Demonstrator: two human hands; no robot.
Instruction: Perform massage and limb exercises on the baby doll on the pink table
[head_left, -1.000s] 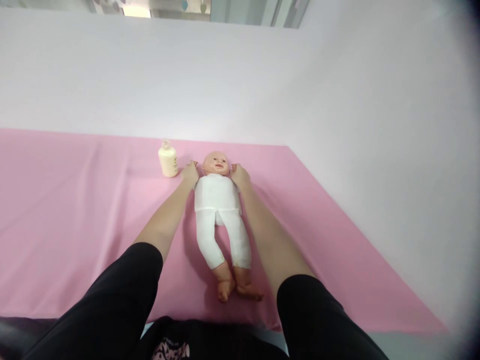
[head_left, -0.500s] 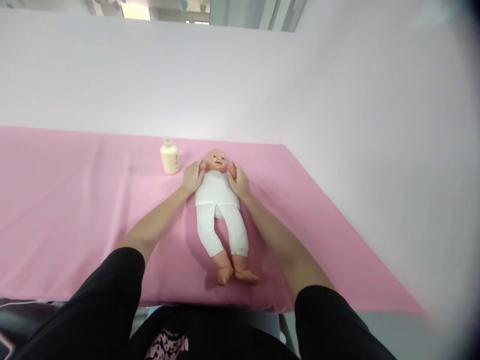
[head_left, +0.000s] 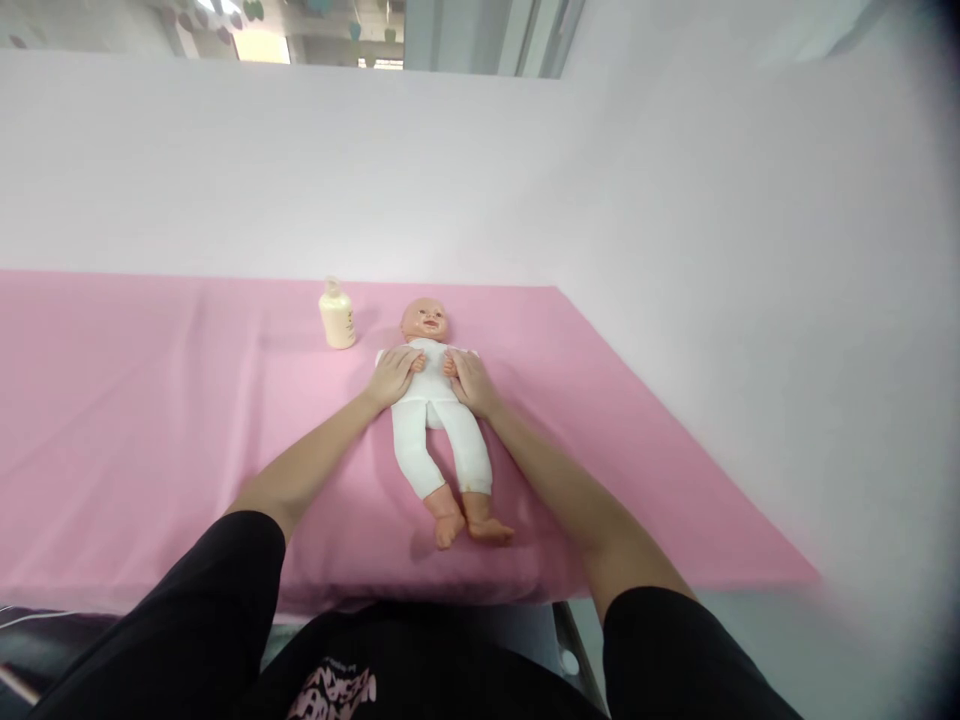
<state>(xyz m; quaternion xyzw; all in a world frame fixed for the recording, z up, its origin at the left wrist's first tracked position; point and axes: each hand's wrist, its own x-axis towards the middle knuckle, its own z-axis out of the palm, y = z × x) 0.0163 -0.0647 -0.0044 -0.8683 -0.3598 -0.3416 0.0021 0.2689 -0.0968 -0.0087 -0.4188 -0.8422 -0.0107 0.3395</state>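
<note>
A baby doll [head_left: 430, 385] with a white cloth body lies face up on a pink-covered table, its feet toward me. My left hand [head_left: 396, 374] is closed round the doll's arm on the left side, and the doll's small hand pokes out beyond my fingers. On the other side my right hand [head_left: 471, 380] grips the doll's other arm in the same way. Both doll arms are bent in over its chest. Its head [head_left: 424, 319] rests uncovered above my hands. My palms hide most of the doll's arms.
A cream-coloured pump bottle [head_left: 337, 317] stands on the pink cover [head_left: 165, 420], left of the doll's head. White walls [head_left: 285, 170] rise behind the table and along its right side. The table's near edge is just in front of my body.
Both my hands have come down from beside the doll's head to its chest, bringing the doll's arms down and inward. The bottle has stayed in place.
</note>
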